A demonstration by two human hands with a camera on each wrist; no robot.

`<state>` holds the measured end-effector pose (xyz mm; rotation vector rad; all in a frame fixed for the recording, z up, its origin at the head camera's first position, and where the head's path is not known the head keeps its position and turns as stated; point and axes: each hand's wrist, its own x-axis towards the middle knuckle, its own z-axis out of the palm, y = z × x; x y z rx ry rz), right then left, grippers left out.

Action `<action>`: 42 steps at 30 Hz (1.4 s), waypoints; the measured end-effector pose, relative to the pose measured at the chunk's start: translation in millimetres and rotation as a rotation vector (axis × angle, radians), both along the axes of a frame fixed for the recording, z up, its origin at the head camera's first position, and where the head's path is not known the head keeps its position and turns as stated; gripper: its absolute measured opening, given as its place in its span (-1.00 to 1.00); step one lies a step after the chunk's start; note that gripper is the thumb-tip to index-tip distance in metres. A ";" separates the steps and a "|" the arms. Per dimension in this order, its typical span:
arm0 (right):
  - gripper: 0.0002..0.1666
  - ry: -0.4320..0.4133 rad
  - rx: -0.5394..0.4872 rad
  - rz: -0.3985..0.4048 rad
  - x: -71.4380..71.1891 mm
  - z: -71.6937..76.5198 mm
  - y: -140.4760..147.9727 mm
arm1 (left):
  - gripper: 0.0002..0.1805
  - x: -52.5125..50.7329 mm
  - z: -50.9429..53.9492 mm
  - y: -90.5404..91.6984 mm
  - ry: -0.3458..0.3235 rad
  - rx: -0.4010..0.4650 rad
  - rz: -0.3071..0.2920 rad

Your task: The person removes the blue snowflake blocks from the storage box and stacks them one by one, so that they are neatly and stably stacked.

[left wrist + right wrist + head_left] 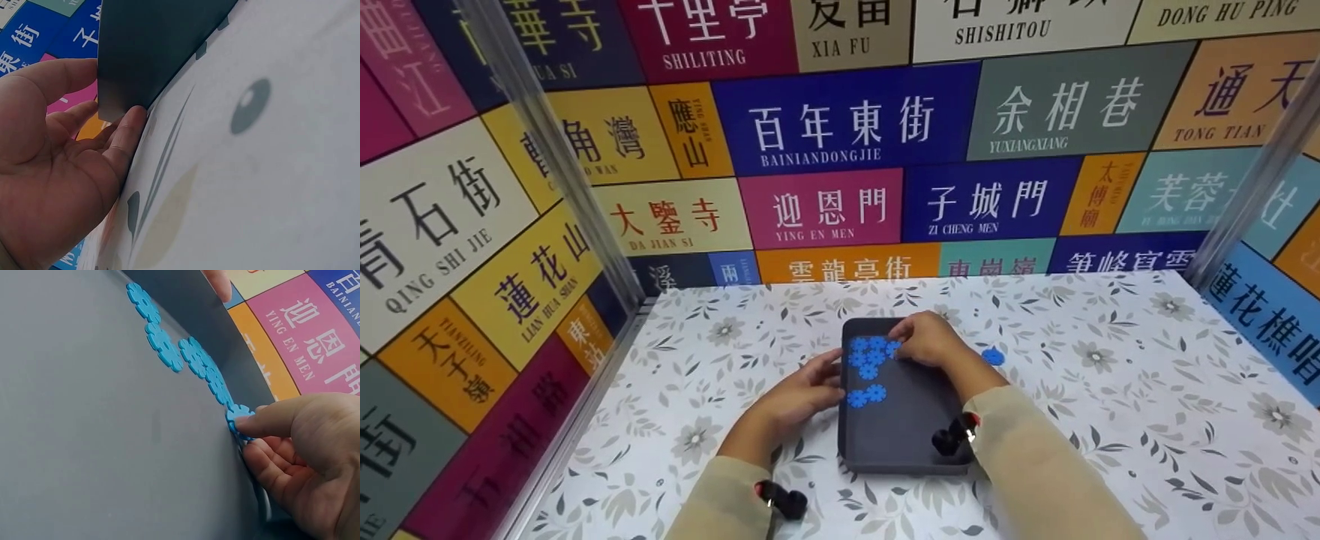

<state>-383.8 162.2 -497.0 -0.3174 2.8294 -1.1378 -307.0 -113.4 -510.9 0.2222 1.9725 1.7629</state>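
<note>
A dark grey rectangular tray (906, 466) lies on the table, with several blue notched, flower-shaped plastic discs (868, 370) flat in its far left part. Two more discs (867, 395) touch each other nearer the tray's left wall. At the tray's far end, my right hand (930, 341) pinches one blue disc (237, 415) between thumb and fingers, beside the others. Along the left side, my left hand (802, 394) rests against the tray's outer wall, its fingers and thumb extended; the left wrist view shows its fingertips (135, 117) touching the wall's lower edge.
More blue discs (994, 356) lie on the table to the right of the tray. The tabletop (1110, 435) has a floral print. Panels with printed signs (840, 124) stand behind and on both sides, with upright corner posts (577, 165).
</note>
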 end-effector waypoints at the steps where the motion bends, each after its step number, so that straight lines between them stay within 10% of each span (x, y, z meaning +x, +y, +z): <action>1: -0.66 -0.006 -0.003 0.001 0.7 0.6 -0.2 | -0.12 -0.2 -0.3 0.2 0.003 0.000 0.000; 20: -0.68 -0.041 -0.312 -0.105 19.3 28.8 10.5 | -0.12 -0.6 -1.2 2.2 0.003 0.060 -0.004; 42: -0.46 -0.133 -0.626 -0.251 54.4 24.6 116.6 | -0.08 -0.8 -5.2 -0.6 0.017 0.054 -0.011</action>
